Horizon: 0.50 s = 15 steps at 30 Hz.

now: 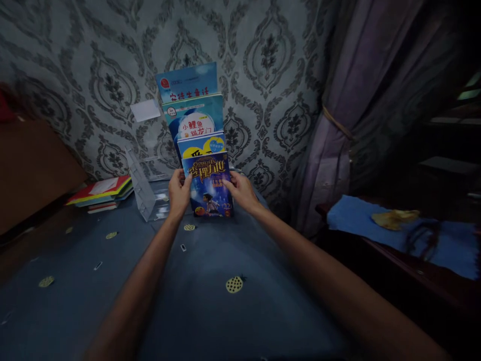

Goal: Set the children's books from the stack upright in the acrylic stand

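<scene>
Between my two hands stands a dark blue book (209,193) with gold lettering and a cartoon figure on its cover. My left hand (179,190) is closed on its left edge, thumb on the front. On the opposite edge my right hand (241,189) grips it the same way, with the fingers behind. Rising in steps behind it are a book with yellow shapes (193,150), a teal book (216,108) with a round white title patch, and a taller blue book (188,75). A clear plastic rack (145,193) stands just left; its part behind the books is hidden.
Several flat books, a red and yellow one (105,186) on top, lie stacked at the left by a brown box (33,160). A blue cloth with pineapples (150,281) covers the table. Patterned wallpaper rises behind; a purple curtain (330,145) hangs right, near a bright blue cloth (353,213).
</scene>
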{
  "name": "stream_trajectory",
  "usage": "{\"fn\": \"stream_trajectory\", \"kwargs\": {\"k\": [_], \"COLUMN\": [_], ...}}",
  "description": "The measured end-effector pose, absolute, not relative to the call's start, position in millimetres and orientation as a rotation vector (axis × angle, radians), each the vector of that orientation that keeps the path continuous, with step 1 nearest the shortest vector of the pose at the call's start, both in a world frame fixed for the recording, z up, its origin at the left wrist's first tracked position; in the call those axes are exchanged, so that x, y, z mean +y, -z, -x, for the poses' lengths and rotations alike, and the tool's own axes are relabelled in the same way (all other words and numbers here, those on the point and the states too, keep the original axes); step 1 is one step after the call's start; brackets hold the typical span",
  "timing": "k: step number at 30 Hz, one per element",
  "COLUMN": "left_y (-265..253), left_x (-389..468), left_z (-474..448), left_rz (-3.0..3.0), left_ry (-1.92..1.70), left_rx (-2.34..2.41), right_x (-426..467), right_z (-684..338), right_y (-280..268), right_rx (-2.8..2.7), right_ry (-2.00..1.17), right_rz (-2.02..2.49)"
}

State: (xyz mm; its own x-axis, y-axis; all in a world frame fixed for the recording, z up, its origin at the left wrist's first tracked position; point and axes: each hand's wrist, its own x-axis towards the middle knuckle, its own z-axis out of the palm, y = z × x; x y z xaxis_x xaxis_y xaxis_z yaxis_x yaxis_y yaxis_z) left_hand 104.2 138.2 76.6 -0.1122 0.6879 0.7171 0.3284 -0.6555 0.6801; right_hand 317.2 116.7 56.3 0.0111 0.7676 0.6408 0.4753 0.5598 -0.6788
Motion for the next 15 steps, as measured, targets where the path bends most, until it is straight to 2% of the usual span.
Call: {"fn": "stream_trajectory", "kwargs": {"k": [7, 15], "left_y": [-111.9, -111.7], "left_x": [142.3, 135.2], "left_z": [-99.7, -99.8], "left_rz": [-1.947, -1.995], "left_ry": [-2.003, -2.033], "left_rx": [1.059, 1.034], "right_x": [129.2, 132.2], "right_z": [-312.4, -313.3], "right_y": [-85.3, -80.0], "right_rx": [-1.657, -1.665], "right_ry": [0.1, 0.215], "right_rz": [1.071, 1.028]}}
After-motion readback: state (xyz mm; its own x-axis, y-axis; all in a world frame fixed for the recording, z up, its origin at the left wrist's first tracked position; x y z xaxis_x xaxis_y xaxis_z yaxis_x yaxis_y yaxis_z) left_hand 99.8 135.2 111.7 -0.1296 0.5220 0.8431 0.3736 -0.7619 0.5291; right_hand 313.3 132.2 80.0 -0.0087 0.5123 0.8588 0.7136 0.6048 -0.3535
